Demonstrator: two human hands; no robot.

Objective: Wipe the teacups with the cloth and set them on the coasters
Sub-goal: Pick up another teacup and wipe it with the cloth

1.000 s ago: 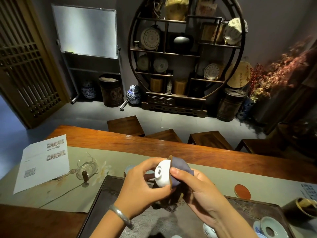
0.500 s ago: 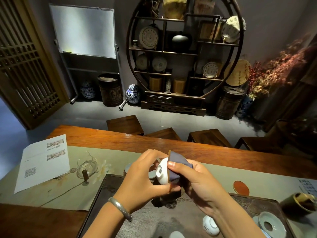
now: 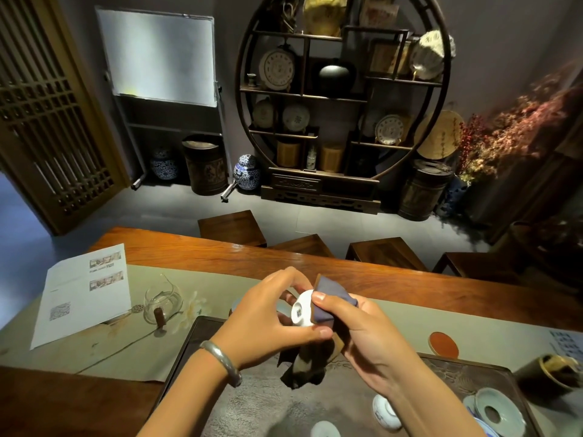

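My left hand (image 3: pixel 268 320) grips a small white teacup (image 3: pixel 301 309) lying on its side, its marked base turned toward me. My right hand (image 3: pixel 362 329) presses a purple-grey cloth (image 3: pixel 331 298) around the cup's rim, and a dark tail of the cloth (image 3: pixel 303 367) hangs down over the tray. Two more white teacups (image 3: pixel 385 411) (image 3: pixel 325 429) stand on the dark tea tray (image 3: pixel 252 402) near its front. A round red coaster (image 3: pixel 443 343) lies on the table runner to the right. Behind my left hand peeks part of another saucer or coaster (image 3: pixel 236 304).
A glass pitcher (image 3: pixel 162 302) and a printed sheet (image 3: pixel 85 290) lie left on the runner. A white-and-blue lid rest (image 3: pixel 498 413) and a dark cup (image 3: pixel 555 370) sit at right. Wooden stools (image 3: pixel 233 227) stand beyond the long wooden table (image 3: pixel 410 285).
Both hands have stayed over the tray while the cup turned slightly in my left hand and the cloth shifted around its rim. The view tilted down a little, revealing cups at the front.
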